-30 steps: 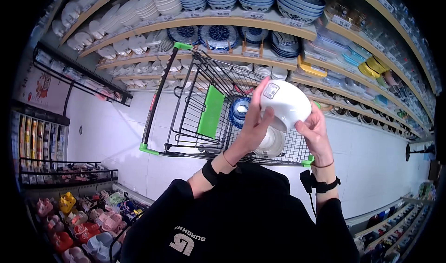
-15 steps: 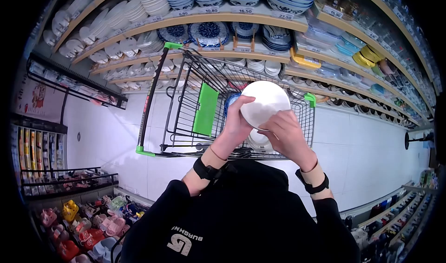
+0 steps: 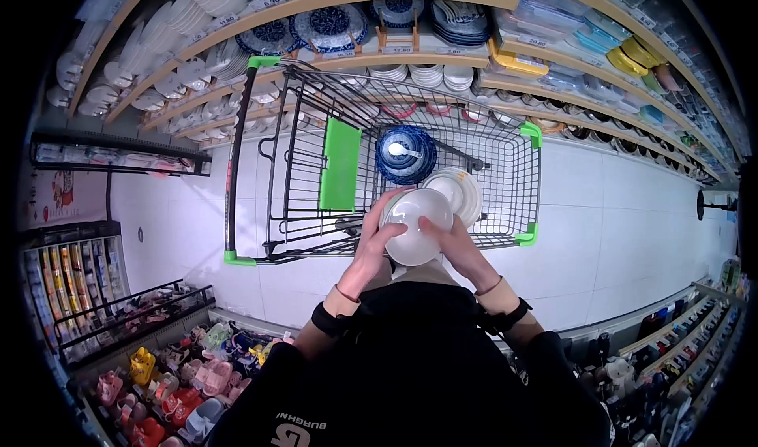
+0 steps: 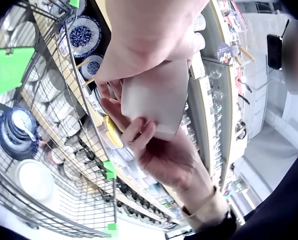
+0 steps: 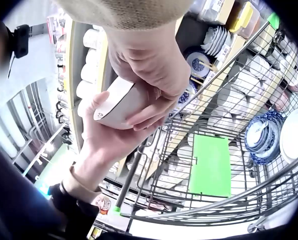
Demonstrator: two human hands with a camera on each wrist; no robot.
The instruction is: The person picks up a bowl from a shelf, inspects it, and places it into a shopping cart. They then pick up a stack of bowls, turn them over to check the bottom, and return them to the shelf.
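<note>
Both hands hold a white bowl [image 3: 412,242] close to the body, over the near edge of the shopping cart. The left hand [image 3: 376,238] grips its left side, with the thumb over the bowl. On the other side the right hand [image 3: 464,251] grips it, its thumb also over the bowl. In the left wrist view the smooth white wall of the bowl [image 4: 156,97] shows between the hands. A thin dark line runs along the rim of the bowl [image 5: 124,105] in the right wrist view, and a small dark mark shows near one end.
Inside the wire cart [image 3: 505,170] are stacked blue-patterned dishes [image 3: 422,170] with a white spoon [image 3: 404,150] on top, and white plates [image 3: 471,198]. Shelves of tableware [image 3: 332,28] run behind it. Colourful clogs [image 3: 213,376] fill a display at lower left.
The bowl has come down and nearer the body, turning over along the way; the label seen on it earlier is out of sight. Cart contents are now uncovered in the head view.
</note>
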